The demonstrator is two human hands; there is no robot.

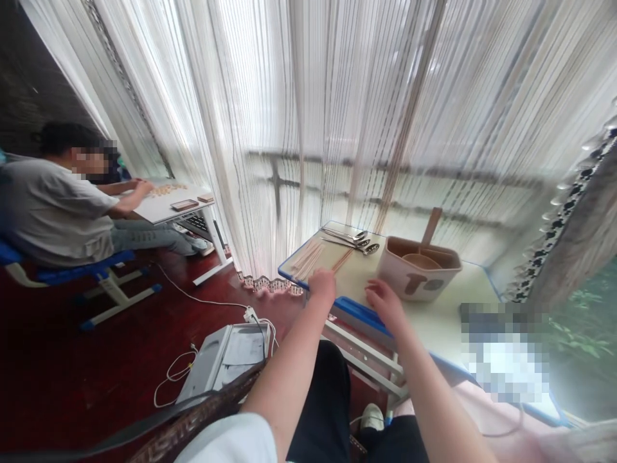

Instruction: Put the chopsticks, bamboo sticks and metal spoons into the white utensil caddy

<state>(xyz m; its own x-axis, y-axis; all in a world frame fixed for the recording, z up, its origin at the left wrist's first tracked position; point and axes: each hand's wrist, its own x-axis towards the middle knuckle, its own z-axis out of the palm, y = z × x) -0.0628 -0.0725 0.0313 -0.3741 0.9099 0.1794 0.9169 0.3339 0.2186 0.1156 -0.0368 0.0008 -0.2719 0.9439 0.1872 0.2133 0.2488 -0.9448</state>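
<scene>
My left hand [322,285] is at the near edge of the small table, its fingers curled and mostly hidden behind its back. Just beyond it lies a pair of brown chopsticks [342,260]; whether the fingers grip them I cannot tell. To its left a row of pale chopsticks [307,256] rests on the tabletop. Several metal spoons [360,244] lie at the far side. My right hand [384,301] hovers by the front left of a utensil holder [419,273], fingers loosely bent and apart, holding nothing visible. The holder is beige, with compartments and an upright brown handle.
The table [446,315] has a blue rim and stands against white curtains [270,83]. A blurred-out object lies at its right end. Left, a co-worker [62,199] sits handling small pieces at another desk [166,209]. A power strip [250,315] and cables lie near my left.
</scene>
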